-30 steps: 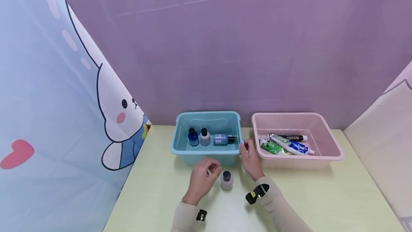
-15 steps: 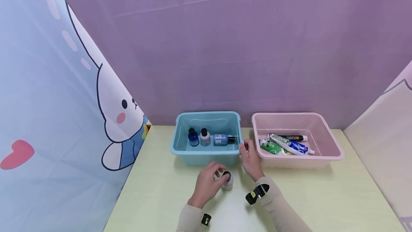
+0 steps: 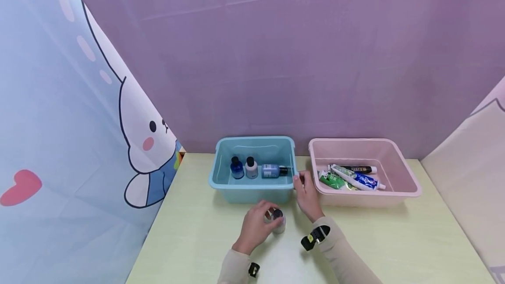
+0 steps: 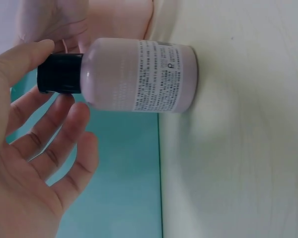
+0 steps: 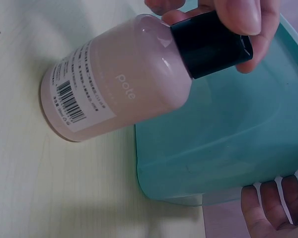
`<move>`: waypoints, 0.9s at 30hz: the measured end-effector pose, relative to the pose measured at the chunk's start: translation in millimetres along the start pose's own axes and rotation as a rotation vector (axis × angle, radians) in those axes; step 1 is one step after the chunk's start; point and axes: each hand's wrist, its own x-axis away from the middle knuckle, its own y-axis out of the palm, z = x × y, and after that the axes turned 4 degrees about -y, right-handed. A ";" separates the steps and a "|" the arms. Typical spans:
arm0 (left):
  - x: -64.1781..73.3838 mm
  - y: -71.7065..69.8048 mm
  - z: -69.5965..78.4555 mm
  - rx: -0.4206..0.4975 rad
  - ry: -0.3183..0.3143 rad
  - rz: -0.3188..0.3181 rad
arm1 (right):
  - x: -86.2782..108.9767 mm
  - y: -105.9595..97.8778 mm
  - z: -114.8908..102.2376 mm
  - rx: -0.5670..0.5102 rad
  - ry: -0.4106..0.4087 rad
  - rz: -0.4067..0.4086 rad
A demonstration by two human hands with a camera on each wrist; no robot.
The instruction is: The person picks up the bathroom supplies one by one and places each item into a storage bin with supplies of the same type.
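Observation:
A small pale pink bottle (image 4: 114,74) with a black cap (image 5: 211,44) stands upright on the table in front of the teal bin. Thumb and fingers of my left hand (image 3: 254,228) pinch its cap; the remaining fingers spread loosely in the left wrist view. At the teal bin's (image 3: 240,194) front right corner, my right hand (image 3: 309,197) grips the rim, its fingertips curled against the bin in the right wrist view. Inside that bin are a dark blue bottle (image 3: 237,169) and a pale bottle (image 3: 251,169), both upright, plus a blue bottle (image 3: 270,171) lying on its side.
To the right stands a pink bin (image 3: 363,200) holding several tubes, among them a green tube (image 3: 332,180) and a blue-and-white tube (image 3: 360,179). A purple cloth (image 3: 252,56) hangs behind the pale green table (image 3: 189,231). Printed cloth (image 3: 79,143) hangs at the left.
My left hand has moved right from beside the bottle, and its thumb and fingers have closed on the cap. My right hand has stayed at the teal bin's corner.

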 end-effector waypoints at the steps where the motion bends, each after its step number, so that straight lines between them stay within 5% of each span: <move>1: 0.1 0.6 -0.3 0.002 -0.001 0.001 | 0.0 -0.1 -0.3 -0.001 0.000 0.001; 27: 3.4 1.9 -1.4 -0.034 -0.034 0.022 | 0.8 -0.7 -2.6 0.012 -0.018 0.008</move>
